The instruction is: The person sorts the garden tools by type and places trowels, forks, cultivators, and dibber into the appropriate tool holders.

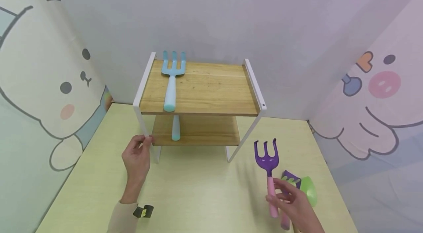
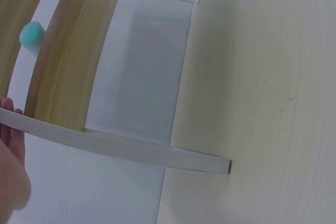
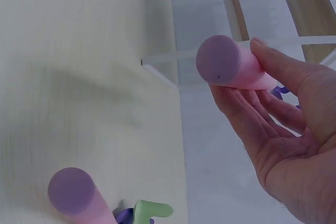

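My right hand grips the pink handle of a small garden fork, its three purple prongs pointing up and away. In the right wrist view, thumb and fingers close round that handle, its butt end toward the camera. My left hand pinches the white front left leg of a two-tier wooden shelf. A light blue garden fork lies on the top board at the left, prongs toward the back. The handle of another blue tool shows on the lower board; its far part is hidden.
Right of the shelf on the pale table lie a purple tool head, a green scoop and another pink handle, partly behind my right hand. Cartoon-printed cloth walls stand behind and at both sides.
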